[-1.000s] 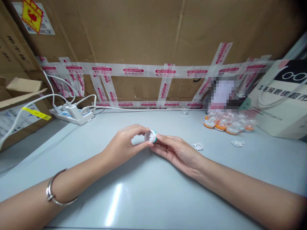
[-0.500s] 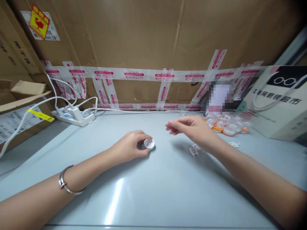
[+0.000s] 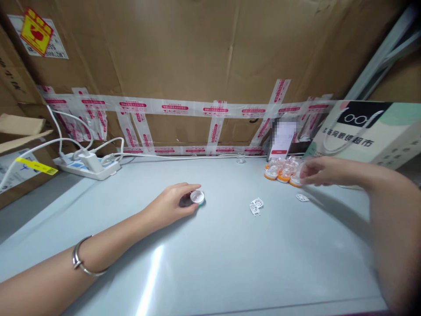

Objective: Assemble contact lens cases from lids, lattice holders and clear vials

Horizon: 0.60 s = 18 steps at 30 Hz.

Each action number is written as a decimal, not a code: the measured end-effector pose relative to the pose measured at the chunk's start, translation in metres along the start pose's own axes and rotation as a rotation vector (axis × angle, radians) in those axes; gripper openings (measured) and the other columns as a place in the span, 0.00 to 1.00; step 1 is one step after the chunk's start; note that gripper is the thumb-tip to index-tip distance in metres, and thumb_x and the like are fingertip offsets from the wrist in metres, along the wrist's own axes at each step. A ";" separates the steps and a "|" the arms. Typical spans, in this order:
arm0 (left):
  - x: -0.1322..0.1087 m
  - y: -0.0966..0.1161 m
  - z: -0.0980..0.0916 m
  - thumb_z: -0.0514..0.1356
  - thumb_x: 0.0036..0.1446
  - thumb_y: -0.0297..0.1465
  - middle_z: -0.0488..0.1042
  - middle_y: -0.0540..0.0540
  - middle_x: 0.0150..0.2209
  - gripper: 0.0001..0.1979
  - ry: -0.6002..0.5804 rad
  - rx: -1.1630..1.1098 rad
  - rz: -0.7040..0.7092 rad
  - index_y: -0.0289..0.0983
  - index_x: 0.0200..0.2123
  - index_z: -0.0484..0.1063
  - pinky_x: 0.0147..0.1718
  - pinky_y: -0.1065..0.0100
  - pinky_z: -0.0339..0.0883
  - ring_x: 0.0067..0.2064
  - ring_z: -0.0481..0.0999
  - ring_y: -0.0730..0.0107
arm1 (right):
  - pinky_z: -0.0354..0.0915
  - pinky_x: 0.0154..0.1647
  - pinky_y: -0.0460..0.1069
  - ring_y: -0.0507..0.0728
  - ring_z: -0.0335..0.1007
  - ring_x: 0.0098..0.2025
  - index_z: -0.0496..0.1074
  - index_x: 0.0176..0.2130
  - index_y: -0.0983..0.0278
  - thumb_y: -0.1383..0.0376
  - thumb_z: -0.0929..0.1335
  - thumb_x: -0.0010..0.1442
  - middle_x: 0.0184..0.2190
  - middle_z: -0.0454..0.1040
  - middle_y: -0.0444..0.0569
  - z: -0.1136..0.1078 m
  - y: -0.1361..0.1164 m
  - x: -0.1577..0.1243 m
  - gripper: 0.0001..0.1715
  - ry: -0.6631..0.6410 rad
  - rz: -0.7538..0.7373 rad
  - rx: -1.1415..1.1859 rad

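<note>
A small round white cup with a green base [image 3: 197,197] rests on the grey table [image 3: 210,263]. Thumb and fingers of my left hand [image 3: 174,202] are closed around its left side. At the right, my right hand [image 3: 317,171] reaches to the near right edge of a cluster of clear-topped containers with orange and white bases [image 3: 283,171]; its fingers are pinched, and what they grip is too small and blurred to name. White perforated plastic pieces [image 3: 256,206] lie mid-table, and another white piece [image 3: 302,198] lies just below my right hand.
A phone [image 3: 282,140] stands behind the cluster, beside a paper bag [image 3: 348,136]. Near the back edge sits a small clear part [image 3: 240,158]. A white power strip [image 3: 87,166] with cables is at the left, near an open carton [image 3: 26,162]. A large taped carton [image 3: 177,52] forms the back.
My right hand has moved right, from above the middle of the table to the container cluster. My left hand still holds the cup. The camera view has shifted slightly.
</note>
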<state>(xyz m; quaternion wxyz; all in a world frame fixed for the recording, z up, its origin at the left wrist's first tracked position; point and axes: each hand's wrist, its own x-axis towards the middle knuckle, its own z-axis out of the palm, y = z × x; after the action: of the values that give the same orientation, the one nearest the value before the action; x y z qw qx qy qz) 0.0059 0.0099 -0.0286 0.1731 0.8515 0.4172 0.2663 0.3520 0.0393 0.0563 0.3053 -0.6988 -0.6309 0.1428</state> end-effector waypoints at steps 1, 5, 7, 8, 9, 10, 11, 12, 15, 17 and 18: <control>0.000 0.000 0.000 0.56 0.53 0.30 0.73 0.46 0.37 0.20 0.001 0.003 0.003 0.38 0.50 0.66 0.37 0.67 0.65 0.36 0.71 0.69 | 0.59 0.27 0.48 0.49 0.66 0.24 0.68 0.20 0.65 0.61 0.70 0.49 0.23 0.72 0.51 0.000 0.005 0.000 0.12 -0.069 0.067 -0.049; -0.001 0.000 -0.001 0.56 0.53 0.30 0.72 0.47 0.36 0.19 0.002 0.016 0.008 0.38 0.49 0.67 0.36 0.68 0.65 0.35 0.71 0.69 | 0.57 0.22 0.47 0.48 0.64 0.19 0.67 0.18 0.64 0.68 0.72 0.45 0.19 0.71 0.50 0.002 0.025 0.005 0.10 -0.307 0.236 -0.145; -0.002 0.000 -0.002 0.56 0.53 0.30 0.72 0.46 0.36 0.18 -0.001 0.019 0.007 0.38 0.49 0.67 0.36 0.68 0.65 0.35 0.71 0.69 | 0.56 0.21 0.48 0.48 0.63 0.16 0.67 0.16 0.64 0.74 0.72 0.40 0.16 0.70 0.49 0.004 0.032 0.009 0.11 -0.387 0.271 -0.156; -0.003 0.000 -0.002 0.56 0.53 0.30 0.72 0.46 0.36 0.18 -0.003 0.020 0.009 0.38 0.49 0.68 0.37 0.68 0.64 0.35 0.71 0.69 | 0.56 0.20 0.48 0.48 0.63 0.15 0.67 0.16 0.64 0.77 0.72 0.39 0.15 0.70 0.49 0.005 0.034 0.011 0.12 -0.424 0.282 -0.156; -0.003 0.000 -0.002 0.56 0.53 0.30 0.72 0.46 0.36 0.18 -0.007 0.019 0.011 0.38 0.49 0.68 0.37 0.68 0.64 0.35 0.71 0.69 | 0.57 0.20 0.49 0.49 0.63 0.15 0.67 0.15 0.64 0.79 0.71 0.38 0.15 0.69 0.49 0.007 0.036 0.013 0.13 -0.454 0.288 -0.153; -0.004 0.000 -0.003 0.56 0.53 0.30 0.72 0.47 0.36 0.18 -0.010 0.017 0.013 0.38 0.48 0.68 0.37 0.68 0.64 0.36 0.71 0.69 | 0.57 0.20 0.49 0.49 0.63 0.14 0.67 0.15 0.64 0.80 0.70 0.38 0.15 0.69 0.49 0.008 0.037 0.013 0.13 -0.477 0.289 -0.146; -0.004 0.000 -0.003 0.56 0.53 0.30 0.72 0.47 0.36 0.18 -0.013 0.014 0.015 0.38 0.49 0.68 0.37 0.68 0.64 0.36 0.71 0.69 | 0.58 0.20 0.49 0.50 0.63 0.15 0.67 0.14 0.64 0.80 0.70 0.38 0.15 0.69 0.49 0.009 0.037 0.014 0.14 -0.490 0.283 -0.135; -0.004 0.000 -0.004 0.56 0.53 0.30 0.73 0.46 0.36 0.18 -0.016 0.012 0.018 0.38 0.49 0.68 0.37 0.68 0.64 0.36 0.71 0.69 | 0.58 0.21 0.49 0.50 0.64 0.15 0.67 0.14 0.64 0.79 0.70 0.39 0.15 0.69 0.48 0.010 0.036 0.013 0.14 -0.493 0.273 -0.124; -0.004 0.000 -0.004 0.56 0.53 0.30 0.73 0.46 0.37 0.17 -0.019 0.010 0.027 0.38 0.48 0.69 0.38 0.68 0.64 0.37 0.71 0.68 | 0.58 0.21 0.47 0.50 0.65 0.18 0.67 0.16 0.63 0.74 0.73 0.40 0.16 0.70 0.47 0.012 0.027 0.010 0.12 -0.444 0.217 -0.068; -0.004 0.000 -0.005 0.56 0.54 0.30 0.73 0.46 0.38 0.16 -0.019 0.014 0.033 0.39 0.47 0.69 0.38 0.67 0.64 0.37 0.71 0.68 | 0.58 0.21 0.47 0.49 0.66 0.19 0.68 0.17 0.63 0.69 0.74 0.40 0.18 0.70 0.46 0.016 0.015 0.005 0.11 -0.335 0.087 0.078; -0.004 0.000 -0.004 0.56 0.54 0.30 0.73 0.46 0.38 0.16 -0.018 0.016 0.033 0.39 0.47 0.69 0.38 0.67 0.64 0.37 0.71 0.68 | 0.59 0.22 0.47 0.50 0.66 0.20 0.69 0.18 0.63 0.67 0.74 0.40 0.18 0.70 0.46 0.020 0.008 0.002 0.10 -0.282 0.000 0.180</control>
<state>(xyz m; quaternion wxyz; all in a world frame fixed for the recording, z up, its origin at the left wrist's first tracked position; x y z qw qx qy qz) 0.0009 0.0067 -0.0264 0.1659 0.8619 0.4037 0.2582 0.3467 0.0458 0.0367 0.2751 -0.6417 -0.6521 0.2954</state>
